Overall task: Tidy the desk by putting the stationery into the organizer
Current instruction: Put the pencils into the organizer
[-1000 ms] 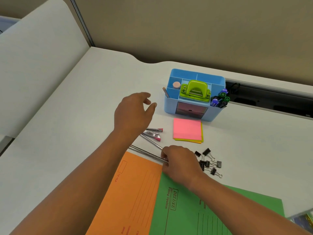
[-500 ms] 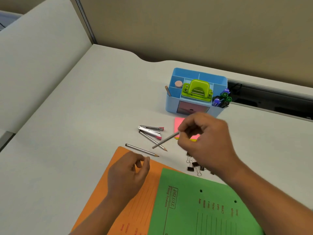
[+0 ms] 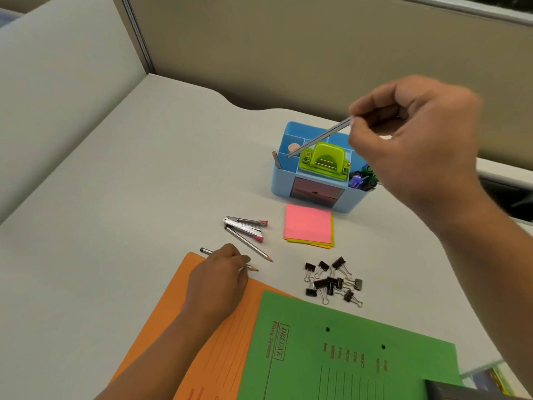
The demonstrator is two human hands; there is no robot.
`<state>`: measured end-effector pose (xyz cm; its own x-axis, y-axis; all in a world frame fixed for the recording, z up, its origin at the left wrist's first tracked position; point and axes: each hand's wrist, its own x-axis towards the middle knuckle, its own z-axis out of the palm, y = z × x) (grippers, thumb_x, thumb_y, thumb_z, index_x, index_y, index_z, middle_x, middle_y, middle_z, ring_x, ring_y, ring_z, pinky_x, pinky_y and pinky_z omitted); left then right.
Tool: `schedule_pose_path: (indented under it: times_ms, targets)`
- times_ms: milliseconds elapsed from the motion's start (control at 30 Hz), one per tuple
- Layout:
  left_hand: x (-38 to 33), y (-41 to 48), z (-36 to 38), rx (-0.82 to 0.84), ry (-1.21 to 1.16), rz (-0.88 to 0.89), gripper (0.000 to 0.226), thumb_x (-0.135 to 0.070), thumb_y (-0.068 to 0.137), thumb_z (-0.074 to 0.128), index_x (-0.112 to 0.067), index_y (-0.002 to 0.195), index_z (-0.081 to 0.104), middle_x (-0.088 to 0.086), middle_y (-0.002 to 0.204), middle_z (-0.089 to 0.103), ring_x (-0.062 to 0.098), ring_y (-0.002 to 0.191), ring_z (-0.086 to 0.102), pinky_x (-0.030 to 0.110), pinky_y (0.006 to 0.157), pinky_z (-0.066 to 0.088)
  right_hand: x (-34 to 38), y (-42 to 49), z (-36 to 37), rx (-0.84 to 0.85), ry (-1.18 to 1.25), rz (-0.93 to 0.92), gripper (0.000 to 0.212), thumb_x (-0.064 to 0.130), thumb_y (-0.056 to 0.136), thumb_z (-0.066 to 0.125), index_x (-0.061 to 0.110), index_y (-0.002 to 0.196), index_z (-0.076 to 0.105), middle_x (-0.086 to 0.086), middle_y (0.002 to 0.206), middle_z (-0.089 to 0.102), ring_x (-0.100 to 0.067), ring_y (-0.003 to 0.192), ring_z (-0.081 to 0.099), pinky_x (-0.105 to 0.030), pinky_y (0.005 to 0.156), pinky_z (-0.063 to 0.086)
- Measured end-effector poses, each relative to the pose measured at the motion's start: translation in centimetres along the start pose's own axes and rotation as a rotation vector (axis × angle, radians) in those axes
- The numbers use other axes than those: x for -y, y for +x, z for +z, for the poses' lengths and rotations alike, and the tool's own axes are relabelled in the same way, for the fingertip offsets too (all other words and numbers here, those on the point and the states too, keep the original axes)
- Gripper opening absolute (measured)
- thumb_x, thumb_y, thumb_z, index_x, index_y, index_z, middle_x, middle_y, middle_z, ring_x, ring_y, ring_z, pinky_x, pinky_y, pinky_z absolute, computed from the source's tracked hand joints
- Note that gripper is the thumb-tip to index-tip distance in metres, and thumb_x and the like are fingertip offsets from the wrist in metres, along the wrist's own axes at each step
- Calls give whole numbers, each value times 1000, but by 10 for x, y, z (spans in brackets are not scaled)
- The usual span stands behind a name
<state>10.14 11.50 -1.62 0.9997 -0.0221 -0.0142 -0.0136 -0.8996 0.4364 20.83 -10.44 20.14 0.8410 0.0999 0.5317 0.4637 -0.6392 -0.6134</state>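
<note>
A: Blue plastic organizer (image 3: 341,204) at the back of the counter (image 3: 115,226), and the right hand (image 3: 415,140) holds a pencil (image 3: 320,140) pinched in its fingers (image 3: 363,111), tip slanting down over the rear left compartments.

B: So that one is mid-drop. And the left hand (image 3: 219,281)?

A: Its fingers close around a second pencil (image 3: 206,251) lying by the orange folder (image 3: 178,327). Next, I'd judge, lower the tip into a slot, then release
</note>
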Motion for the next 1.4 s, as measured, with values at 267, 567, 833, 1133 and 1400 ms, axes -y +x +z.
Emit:
schedule_pose_path:
  times_ms: [267,567,833,1133,1400]
  targets:
    - [-1,-2,1,24,-21,-29,29,-21,90,62,-24,118,70,-12,103,61,12,93,62,26,62,48,-36,8,51,168,-176,32,8,12,80,70,14,87,73,2,81,68,-9,66,63,-23,70,56]
    - [3,-1,-4,2,-76,-106,32,-23,90,58,-27,121,66,-15,108,58,9,93,59,26,65,48,-60,0,92,311,-115,145,14,9,84,68,17,96,66,5,85,67,-10,78,64,-29,79,57]
    - [0,5,-10,101,-11,-59,34,-24,92,55,-30,124,64,-13,114,56,10,100,57,28,72,50,-57,-16,88,275,-46,231,23,20,81,75,25,99,61,11,90,66,-7,75,65,-27,76,57]
    - [-2,24,-8,238,251,178,26,-28,96,47,-23,110,68,-4,105,56,17,96,56,32,67,48,-66,-157,85,247,168,539,24,13,83,73,25,98,59,7,64,61,-4,53,52,-14,55,44]
    - [-18,34,-25,162,292,360,16,-23,86,55,-17,95,66,-2,101,60,20,88,59,28,59,35,-61,-227,100,566,232,527,21,20,84,71,34,94,60,14,69,61,-9,55,56,-22,54,47]
